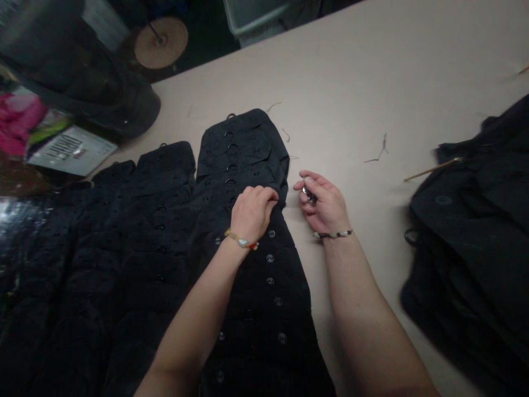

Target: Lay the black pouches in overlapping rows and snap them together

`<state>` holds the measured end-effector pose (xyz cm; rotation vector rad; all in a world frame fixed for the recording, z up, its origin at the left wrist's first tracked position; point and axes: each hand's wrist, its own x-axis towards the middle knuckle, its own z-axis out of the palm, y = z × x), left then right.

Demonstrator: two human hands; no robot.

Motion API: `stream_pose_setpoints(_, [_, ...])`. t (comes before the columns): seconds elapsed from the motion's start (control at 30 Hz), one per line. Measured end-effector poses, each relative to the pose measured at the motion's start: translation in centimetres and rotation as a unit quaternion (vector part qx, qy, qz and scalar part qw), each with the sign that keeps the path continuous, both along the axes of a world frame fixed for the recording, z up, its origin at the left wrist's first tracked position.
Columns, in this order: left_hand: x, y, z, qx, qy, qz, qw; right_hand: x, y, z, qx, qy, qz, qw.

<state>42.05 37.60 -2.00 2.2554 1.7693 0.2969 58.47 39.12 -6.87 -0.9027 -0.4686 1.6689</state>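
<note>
Several black fabric pieces with rings lie in overlapping rows; the nearest row (pixel 243 149) has round metal discs along its lower part. My left hand (pixel 253 209) rests on this row with its fingers bent together; what its fingertips hold, if anything, is hidden. Just right of the fabric edge, above the table, my right hand (pixel 324 203) is closed around small shiny metal pieces (pixel 308 193), held between thumb and curled fingers. Each wrist wears a beaded bracelet.
More black fabric (pixel 475 231) is heaped at the right, a thin brown stick (pixel 432 169) on it. Loose threads (pixel 381 151) lie on the table (pixel 413 66). A dark bag-like object (pixel 95 82), a white printed label (pixel 72 150) and pink material (pixel 19 118) are upper left.
</note>
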Motion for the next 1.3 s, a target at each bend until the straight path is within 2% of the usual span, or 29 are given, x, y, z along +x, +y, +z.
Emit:
stream_pose_setpoints(0.07, [-0.8,-0.7,0.3,-0.006,-0.073,0.069,0.995,-0.1,-0.1,0.2,-0.009,0.002,0.016,1.0])
stream_pose_setpoints(0.17, [-2.1,-1.6,-0.1,-0.055,-0.157,0.16,0.973,-0.6,-0.3,0.5,-0.004,0.001,0.051,0.999])
stream_pose_setpoints(0.3, [-2.6,-2.2,-1.4,-0.114,-0.214,0.206,0.948,-1.4,-0.8,0.6,0.013,-0.001,0.107,0.994])
stream_pose_setpoints(0.43, [-2.3,-2.2,-1.8,-0.102,-0.214,0.21,0.949,-1.9,-1.0,0.5,0.013,-0.025,0.148,0.989])
stream_pose_setpoints(0.7, [-1.8,-2.4,-1.2,-0.072,-0.122,0.196,0.97,-2.0,-1.0,0.3,0.012,-0.043,0.181,0.982])
stream_pose_setpoints(0.9, [-1.4,-2.6,-1.2,-0.088,-0.062,0.186,0.977,-2.1,-1.1,0.3,0.01,-0.073,0.166,0.983])
stream_pose_setpoints(1.17, [0.2,-2.1,-1.9,-0.052,0.037,0.229,0.971,-2.0,-1.2,0.5,0.026,-0.108,0.161,0.981])
stream_pose_setpoints(1.23, [0.3,-2.0,-1.7,-0.043,0.045,0.232,0.971,-2.0,-1.2,0.4,0.036,-0.121,0.162,0.979])
stream_pose_setpoints(1.3, [0.3,-2.0,-1.5,-0.029,0.012,0.222,0.974,-2.0,-1.2,0.4,0.047,-0.128,0.165,0.977])
